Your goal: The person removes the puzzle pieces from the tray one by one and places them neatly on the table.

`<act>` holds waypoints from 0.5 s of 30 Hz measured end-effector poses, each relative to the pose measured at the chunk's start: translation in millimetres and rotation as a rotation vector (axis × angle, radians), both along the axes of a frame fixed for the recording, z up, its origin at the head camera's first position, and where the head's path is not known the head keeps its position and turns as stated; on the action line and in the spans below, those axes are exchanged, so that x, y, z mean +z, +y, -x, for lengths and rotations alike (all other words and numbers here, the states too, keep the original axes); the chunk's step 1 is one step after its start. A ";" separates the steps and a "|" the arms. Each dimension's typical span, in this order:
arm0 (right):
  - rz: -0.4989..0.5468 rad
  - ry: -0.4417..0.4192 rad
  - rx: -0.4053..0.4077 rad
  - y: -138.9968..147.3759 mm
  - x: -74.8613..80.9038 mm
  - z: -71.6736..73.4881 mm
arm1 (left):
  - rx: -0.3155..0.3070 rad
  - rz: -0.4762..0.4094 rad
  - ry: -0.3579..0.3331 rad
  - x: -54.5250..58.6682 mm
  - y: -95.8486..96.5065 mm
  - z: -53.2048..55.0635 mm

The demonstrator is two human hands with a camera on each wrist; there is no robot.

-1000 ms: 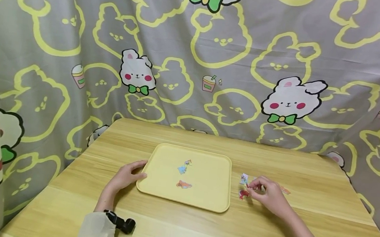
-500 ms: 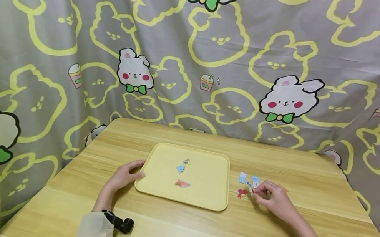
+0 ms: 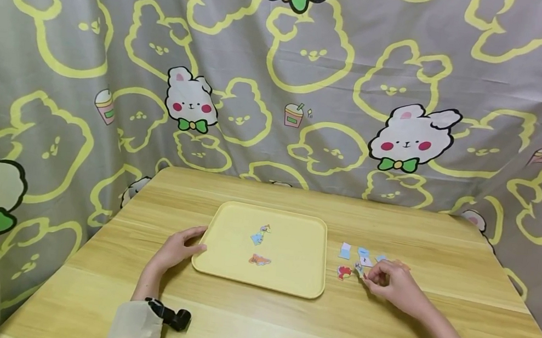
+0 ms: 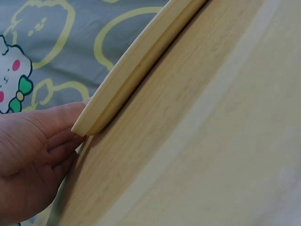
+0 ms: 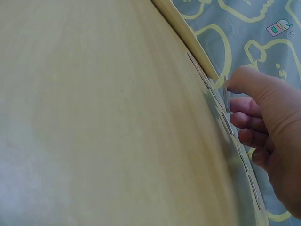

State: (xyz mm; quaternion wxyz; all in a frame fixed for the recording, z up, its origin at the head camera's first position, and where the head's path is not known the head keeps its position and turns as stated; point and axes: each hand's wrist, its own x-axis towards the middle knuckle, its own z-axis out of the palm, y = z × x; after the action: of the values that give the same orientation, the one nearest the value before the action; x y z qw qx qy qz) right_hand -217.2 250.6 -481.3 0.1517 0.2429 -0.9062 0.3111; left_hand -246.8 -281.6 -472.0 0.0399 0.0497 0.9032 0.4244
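Observation:
The yellow tray (image 3: 284,278) lies on the wooden table, its left rim held by my left hand (image 3: 175,252), with thumb and fingertips at the edge. In the left wrist view that hand (image 4: 35,155) is at the tray's corner (image 4: 94,122). My right hand (image 3: 395,285) pinches a small printed puzzle piece (image 3: 359,269) between thumb and index finger, tilted up close over the table. The right wrist view shows this thin piece (image 5: 226,92) edge-on. A red piece (image 3: 344,273) lies just left of it. Inside the tray are an orange piece (image 3: 259,260) and a blue one (image 3: 257,238).
Several flat pieces lie right of the tray, among them a blue-and-pink one (image 3: 345,250) and another blue one (image 3: 363,251). An orange piece (image 3: 403,265) is partly hidden behind the right hand. A patterned curtain (image 3: 253,150) hangs along the table's back edge.
My right hand has drawn slightly right with the pinched piece, uncovering blue pieces on the table. The left hand stays at the tray's rim.

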 end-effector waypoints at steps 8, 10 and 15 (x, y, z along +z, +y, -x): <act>-0.011 -0.020 0.026 3.5 -2.7 0.7 | -0.005 0.008 0.009 -1.7 0.5 0.3; -0.021 -0.009 0.019 4.9 -3.3 1.3 | -0.005 0.005 0.008 -1.2 0.7 0.4; -0.034 0.021 0.016 8.7 -4.6 2.5 | 0.004 -0.002 -0.007 0.3 0.7 0.6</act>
State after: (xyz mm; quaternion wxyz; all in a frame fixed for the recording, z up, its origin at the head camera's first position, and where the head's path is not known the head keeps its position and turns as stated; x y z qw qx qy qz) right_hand -219.7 259.3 -485.9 0.1547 0.2558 -0.9078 0.2942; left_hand -247.4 -281.0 -471.7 0.0422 0.0467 0.9028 0.4254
